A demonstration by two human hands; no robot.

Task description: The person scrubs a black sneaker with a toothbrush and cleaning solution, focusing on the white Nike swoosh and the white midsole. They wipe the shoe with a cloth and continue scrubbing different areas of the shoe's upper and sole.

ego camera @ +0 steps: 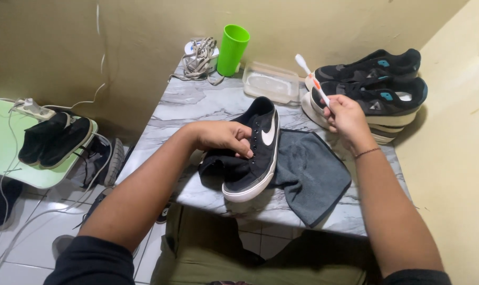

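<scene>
A black canvas sneaker (252, 153) with a white sole and a white side mark lies in the middle of the marble-patterned table (197, 100), toe toward the near edge, heel pointing far. Its right side rests on a grey cloth (316, 177) that spreads to the right and hangs a little over the near edge of the table. The left hand (223, 136) lies over the sneaker's tongue and lace area, fingers curled onto the upper; its grip is closed on the shoe, holding it down. The right hand (346, 117) is raised to the right of the sneaker, above the cloth's far corner, its grip clenched round the handle of a white and orange toothbrush (311, 78), whose head points up and far-left, clear of the shoe.

Just behind the right hand, at the far right of the table, a pair of black sports shoes (376, 87) with blue marks and thick pale soles stands against the wall. To their left lies a clear plastic container (271, 83), then an upright green cup (232, 50), and beside it a bundle of pale laces (200, 60). To the far left, well apart from the table, a pale green stool (7, 142) carries a pair of black shoes (55, 138) and a white power strip (34, 110); more dark shoes lie on the tiled floor (28, 237).
</scene>
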